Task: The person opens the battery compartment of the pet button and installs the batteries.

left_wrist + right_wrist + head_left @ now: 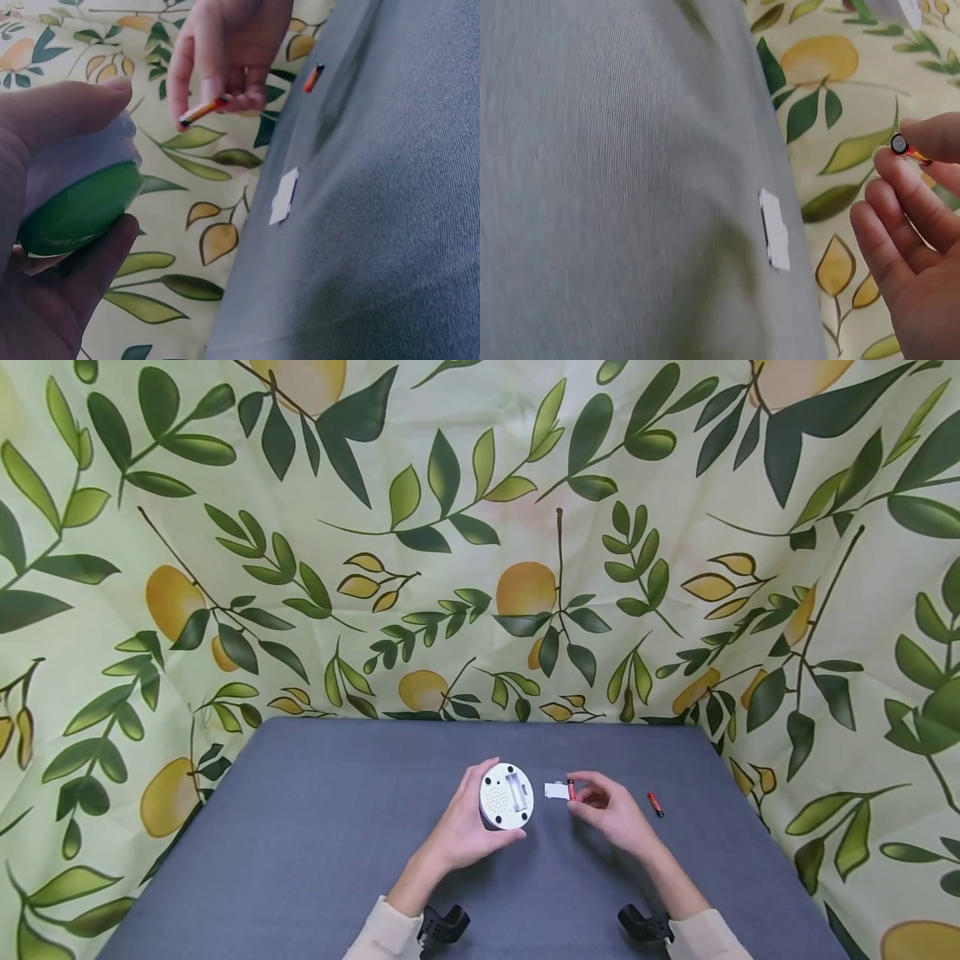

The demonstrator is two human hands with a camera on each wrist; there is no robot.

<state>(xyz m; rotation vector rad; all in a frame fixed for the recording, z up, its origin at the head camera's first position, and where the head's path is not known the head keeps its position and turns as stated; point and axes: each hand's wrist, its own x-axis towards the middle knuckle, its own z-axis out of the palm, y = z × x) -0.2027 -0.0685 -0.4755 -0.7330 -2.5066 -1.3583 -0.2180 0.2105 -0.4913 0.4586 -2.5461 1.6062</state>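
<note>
My left hand (467,827) grips a round white device (495,803) by its rim, its underside turned to the head camera. That underside carries an uncovered battery slot (516,792), small dark feet and a patch of holes. In the left wrist view the device (82,202) shows a glossy green part. Just right of it, my right hand (611,814) pinches a red and black battery (204,110) between thumb and fingertips, held above the table and apart from the device. A small white battery cover (557,790) lies on the table behind the pinched battery.
A second red and black battery (656,804) lies on the grey-blue tabletop (337,827), right of my right hand. Patterned cloth (465,568) with leaves and fruit hangs behind and beside the table. Each wrist wears a black camera mount (444,925).
</note>
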